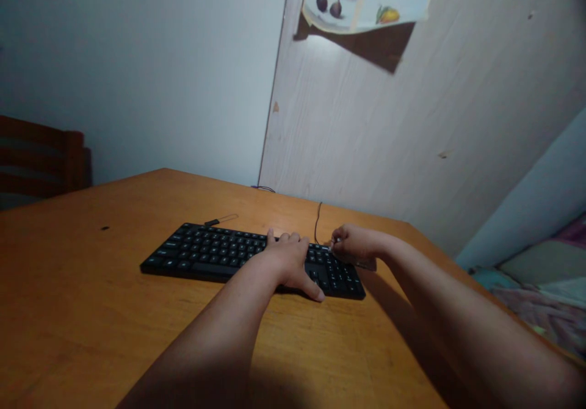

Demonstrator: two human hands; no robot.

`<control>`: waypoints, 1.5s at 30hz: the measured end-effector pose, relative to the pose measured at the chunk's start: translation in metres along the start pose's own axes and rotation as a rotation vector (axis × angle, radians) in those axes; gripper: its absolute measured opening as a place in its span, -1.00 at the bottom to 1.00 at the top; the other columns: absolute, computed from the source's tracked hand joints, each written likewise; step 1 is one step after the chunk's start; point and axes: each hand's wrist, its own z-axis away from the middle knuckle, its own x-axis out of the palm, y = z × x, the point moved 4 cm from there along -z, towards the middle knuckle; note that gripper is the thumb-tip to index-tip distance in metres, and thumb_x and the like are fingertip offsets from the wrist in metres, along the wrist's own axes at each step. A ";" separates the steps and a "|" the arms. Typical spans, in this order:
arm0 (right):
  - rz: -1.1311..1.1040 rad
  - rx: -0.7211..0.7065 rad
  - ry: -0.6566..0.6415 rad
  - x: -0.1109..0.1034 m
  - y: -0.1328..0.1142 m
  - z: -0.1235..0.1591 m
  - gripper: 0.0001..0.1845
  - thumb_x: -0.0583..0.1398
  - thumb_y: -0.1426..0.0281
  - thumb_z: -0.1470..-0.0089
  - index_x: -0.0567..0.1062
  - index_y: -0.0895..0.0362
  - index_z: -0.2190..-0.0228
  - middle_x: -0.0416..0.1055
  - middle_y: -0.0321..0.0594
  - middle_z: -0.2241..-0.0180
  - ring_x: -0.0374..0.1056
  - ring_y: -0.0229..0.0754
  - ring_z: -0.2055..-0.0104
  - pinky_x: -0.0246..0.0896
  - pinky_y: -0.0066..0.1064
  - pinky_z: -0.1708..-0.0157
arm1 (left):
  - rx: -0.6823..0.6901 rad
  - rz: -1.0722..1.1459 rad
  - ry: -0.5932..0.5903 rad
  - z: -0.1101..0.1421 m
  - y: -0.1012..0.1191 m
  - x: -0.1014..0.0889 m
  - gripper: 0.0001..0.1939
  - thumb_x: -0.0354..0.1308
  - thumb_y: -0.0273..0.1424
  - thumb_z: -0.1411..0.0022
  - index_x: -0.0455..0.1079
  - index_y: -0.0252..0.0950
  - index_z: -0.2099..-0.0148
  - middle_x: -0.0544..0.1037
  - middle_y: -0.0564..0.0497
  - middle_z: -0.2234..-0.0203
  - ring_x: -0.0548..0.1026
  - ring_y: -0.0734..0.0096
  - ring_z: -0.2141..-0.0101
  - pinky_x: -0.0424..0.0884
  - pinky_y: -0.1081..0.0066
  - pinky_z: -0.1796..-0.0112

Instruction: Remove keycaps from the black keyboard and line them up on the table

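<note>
A black computer keyboard (215,250) lies on the wooden table, slightly angled, its number pad to the right. My left hand (288,262) spans it right of the middle, fingers spread over the back edge and thumb at the front edge, holding it down. Over the number pad's back corner, my right hand (354,242) is closed in a pinch. A small pale bit shows at its fingertips and a flat greyish piece sticks out below the palm; I cannot make out what it is. Part of the number pad is hidden under that hand.
The brown table (91,317) stands against the wall. Behind the keyboard lie a thin black cable (317,223) and a small black item with a wire loop (212,222). A tiny dark piece (105,228) is at left. A wooden chair (41,155) stands beyond; fabric (540,287) is at right.
</note>
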 end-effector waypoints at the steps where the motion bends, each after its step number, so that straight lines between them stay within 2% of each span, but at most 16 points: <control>1: -0.010 -0.034 0.025 0.000 -0.003 0.001 -0.85 0.15 0.44 0.06 0.51 0.19 0.39 0.47 -0.21 0.48 0.31 -0.29 0.50 0.15 -0.53 0.52 | -0.003 0.001 0.001 0.000 0.000 0.000 0.20 0.15 0.33 0.50 0.17 -0.21 -0.18 0.29 -0.26 -0.13 0.13 -0.23 -0.16 -0.26 -0.23 -0.16; 6: 0.065 -0.174 0.085 0.006 -0.018 0.007 -0.85 0.14 0.40 -0.04 0.50 0.17 0.37 0.48 -0.21 0.42 0.33 -0.26 0.41 0.18 -0.51 0.41 | -0.005 0.015 0.000 0.001 0.002 -0.002 0.10 0.16 0.31 0.44 0.22 -0.19 -0.12 0.30 -0.23 -0.12 0.14 -0.18 -0.16 -0.29 -0.24 -0.15; 11: 0.225 -0.235 0.095 0.007 -0.026 0.014 -0.82 0.15 0.41 -0.03 0.52 0.13 0.29 0.46 -0.20 0.34 0.32 -0.23 0.35 0.16 -0.47 0.33 | -0.006 0.031 -0.013 0.000 0.000 -0.001 0.15 0.17 0.32 0.49 0.21 -0.18 -0.15 0.29 -0.22 -0.12 0.13 -0.19 -0.16 -0.31 -0.25 -0.15; 18: 0.491 -0.392 0.151 0.007 -0.037 0.026 -0.83 0.14 0.40 -0.04 0.53 0.09 0.32 0.34 -0.22 0.37 0.25 -0.23 0.34 0.03 -0.45 0.39 | -0.003 0.041 -0.009 -0.001 0.000 0.001 0.15 0.16 0.32 0.46 0.20 -0.17 -0.16 0.27 -0.22 -0.14 0.09 -0.21 -0.18 -0.37 -0.23 -0.15; 26: 0.595 -0.525 0.137 0.015 -0.045 0.045 -0.89 0.15 0.42 -0.05 0.49 0.14 0.42 0.31 -0.19 0.41 0.18 -0.21 0.33 -0.08 -0.44 0.42 | 0.000 0.051 -0.008 -0.001 0.000 0.000 0.12 0.18 0.31 0.48 0.23 -0.18 -0.13 0.28 -0.23 -0.14 0.12 -0.18 -0.17 -0.34 -0.22 -0.16; 32: 0.558 -0.553 0.132 0.021 -0.049 0.060 -0.90 0.15 0.45 -0.03 0.49 0.14 0.44 0.33 -0.18 0.39 0.18 -0.20 0.31 -0.07 -0.44 0.42 | -0.009 0.044 -0.004 -0.001 0.000 0.001 0.08 0.18 0.29 0.43 0.23 -0.16 -0.14 0.28 -0.20 -0.15 0.12 -0.19 -0.17 -0.39 -0.20 -0.16; 36: 0.506 -0.556 0.089 0.027 -0.051 0.071 -0.91 0.16 0.46 -0.01 0.49 0.14 0.44 0.37 -0.17 0.36 0.22 -0.19 0.30 -0.01 -0.44 0.41 | 0.006 0.033 0.004 -0.002 -0.001 0.002 0.06 0.18 0.26 0.38 0.23 -0.18 -0.16 0.29 -0.21 -0.13 0.15 -0.18 -0.15 -0.35 -0.20 -0.17; 39: 0.476 -0.552 0.103 0.030 -0.052 0.078 -0.91 0.15 0.46 -0.01 0.48 0.14 0.42 0.38 -0.16 0.34 0.24 -0.19 0.30 0.03 -0.44 0.39 | 0.009 0.027 0.013 -0.002 -0.001 0.002 0.05 0.19 0.25 0.36 0.23 -0.20 -0.16 0.29 -0.22 -0.13 0.15 -0.19 -0.15 -0.32 -0.20 -0.16; 45: 0.348 -0.428 0.149 0.032 -0.045 0.078 -0.89 0.15 0.46 0.02 0.49 0.13 0.40 0.40 -0.18 0.35 0.28 -0.21 0.34 0.09 -0.45 0.38 | 0.005 0.039 0.003 -0.001 0.001 0.000 0.08 0.19 0.27 0.41 0.25 -0.21 -0.14 0.30 -0.23 -0.12 0.16 -0.19 -0.14 -0.32 -0.20 -0.17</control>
